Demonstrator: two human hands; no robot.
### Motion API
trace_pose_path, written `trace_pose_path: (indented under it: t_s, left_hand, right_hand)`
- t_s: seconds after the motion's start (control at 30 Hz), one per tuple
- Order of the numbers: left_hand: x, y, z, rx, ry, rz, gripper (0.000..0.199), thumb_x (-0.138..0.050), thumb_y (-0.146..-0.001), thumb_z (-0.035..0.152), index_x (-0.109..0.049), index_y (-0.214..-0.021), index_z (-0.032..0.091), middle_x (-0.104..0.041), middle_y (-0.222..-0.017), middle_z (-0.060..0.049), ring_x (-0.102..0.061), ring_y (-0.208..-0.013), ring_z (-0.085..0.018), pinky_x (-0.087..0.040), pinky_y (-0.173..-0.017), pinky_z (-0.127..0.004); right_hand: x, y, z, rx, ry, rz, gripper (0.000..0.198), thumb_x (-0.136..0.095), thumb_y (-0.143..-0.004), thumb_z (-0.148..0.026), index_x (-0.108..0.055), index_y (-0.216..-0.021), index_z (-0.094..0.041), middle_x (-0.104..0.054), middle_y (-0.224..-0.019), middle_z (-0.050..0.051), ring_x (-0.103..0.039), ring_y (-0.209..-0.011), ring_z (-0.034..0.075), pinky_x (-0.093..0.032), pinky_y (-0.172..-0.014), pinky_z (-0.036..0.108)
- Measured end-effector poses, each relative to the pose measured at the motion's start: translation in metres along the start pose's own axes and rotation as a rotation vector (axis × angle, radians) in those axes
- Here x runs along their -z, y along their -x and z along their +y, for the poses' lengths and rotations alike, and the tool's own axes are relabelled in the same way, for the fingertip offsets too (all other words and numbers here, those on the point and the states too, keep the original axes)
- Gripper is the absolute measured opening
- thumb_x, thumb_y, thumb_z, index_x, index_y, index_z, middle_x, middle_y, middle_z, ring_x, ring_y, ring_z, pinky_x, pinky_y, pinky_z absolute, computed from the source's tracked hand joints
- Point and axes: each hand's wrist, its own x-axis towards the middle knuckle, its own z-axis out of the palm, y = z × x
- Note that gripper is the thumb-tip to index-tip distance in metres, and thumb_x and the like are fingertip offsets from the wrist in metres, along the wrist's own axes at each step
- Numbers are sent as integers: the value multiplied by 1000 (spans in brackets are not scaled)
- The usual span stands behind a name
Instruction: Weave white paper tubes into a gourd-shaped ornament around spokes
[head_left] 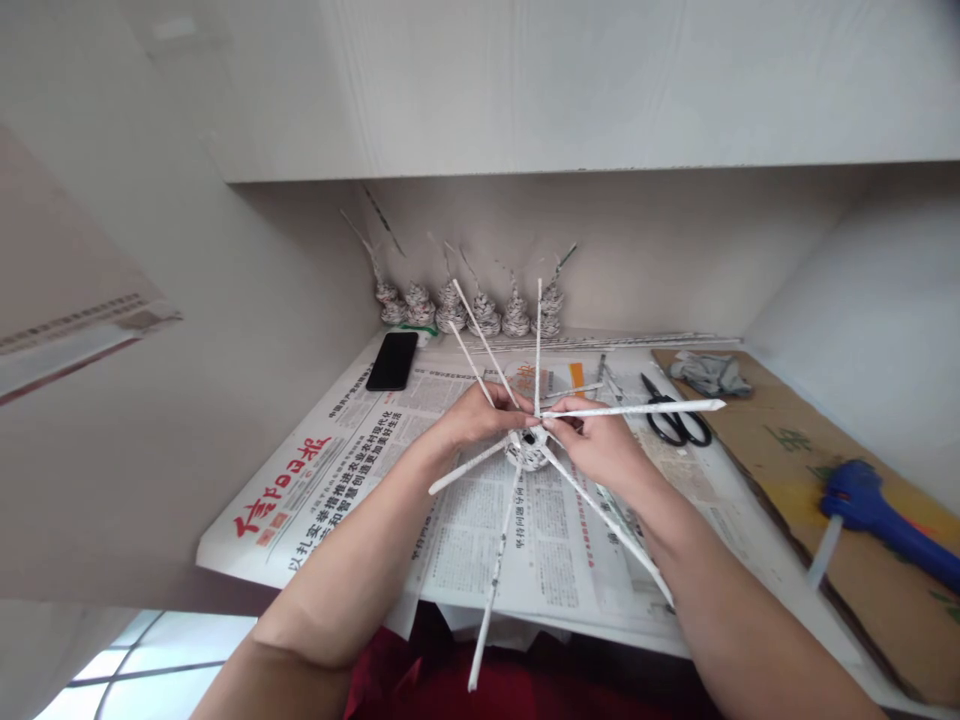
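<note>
A small round woven paper piece (528,455) hangs over the newspaper, with several rolled-paper sticks (491,590) spreading out from it like spokes. My left hand (487,412) is closed at its left rim, fingers partly behind the sticks. On the other side my right hand (589,430) pinches the base of a long paper stick (637,409) that points right. The thumbs of both hands come close together at the top of the weave. A dark hole shows in the middle of the piece.
Several finished woven gourd shapes (484,315) line the back wall. A black phone (392,361) lies on the newspaper (360,480). To the right are scissors (679,420), a crumpled grey cloth (709,373) and a blue glue gun (885,515) on cardboard (795,450). A shelf panel overhangs the back.
</note>
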Motion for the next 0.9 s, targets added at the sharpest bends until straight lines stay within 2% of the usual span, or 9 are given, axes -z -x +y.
trace_pose_path:
  t_s: [0.13, 0.27, 0.47, 0.53, 0.63, 0.73, 0.9]
  left_hand:
    - [1, 1, 1, -12, 3, 31, 27, -79, -63, 28, -73, -83, 11, -71, -76, -6, -60, -63, -12, -46, -64, -25]
    - [1, 1, 4, -10, -4, 47, 24, -79, -63, 26, -72, -79, 11, -69, -71, -5, -59, -62, -12, -45, -64, -25]
    - [0, 0, 8, -4, -15, 50, 22, -78, -63, 26, -71, -76, 10, -68, -68, -5, -58, -60, -12, -43, -61, -25]
    - [-1, -1, 7, -12, -30, 54, 21, -78, -63, 26, -71, -75, 10, -68, -67, -5, -57, -59, -12, -43, -60, -25]
    - [-1, 0, 5, -26, -58, 65, 23, -79, -61, 26, -72, -77, 11, -68, -68, -4, -58, -60, -11, -43, -61, -24]
    - [-2, 2, 6, -13, -8, 89, 26, -78, -63, 30, -71, -81, 13, -69, -72, -3, -59, -62, -11, -44, -63, -24]
    - [-7, 4, 10, 63, 61, 113, 31, -70, -73, 42, -71, -80, 12, -68, -68, -4, -55, -56, -11, -41, -55, -23]
  right_hand:
    - [1, -1, 0, 27, 122, -13, 17, -56, -84, -35, -61, -75, -23, -63, -66, -1, -54, -60, 16, -36, -57, 27]
    - [4, -2, 0, 57, 53, -69, 11, -53, -86, -31, -60, -82, -23, -65, -71, -1, -57, -64, 16, -39, -60, 26]
    - [7, 1, -5, 114, 125, 4, 17, -52, -83, -19, -65, -92, -24, -71, -86, 2, -62, -74, 18, -42, -65, 28]
    - [6, 2, -6, 73, 13, -19, 18, -53, -81, -19, -67, -93, -23, -72, -86, 3, -63, -75, 18, -44, -66, 28]
    - [0, 2, -7, -44, -143, -17, 13, -60, -79, -31, -67, -82, -20, -70, -74, 2, -62, -67, 18, -44, -61, 28]
    - [-5, 2, -10, -114, -197, 39, 20, -65, -75, -39, -66, -75, -19, -68, -67, 2, -61, -61, 17, -44, -57, 27]
    - [-7, 2, -10, -136, -186, 75, 16, -64, -76, -36, -68, -77, -19, -71, -73, 3, -64, -65, 18, -46, -61, 28]
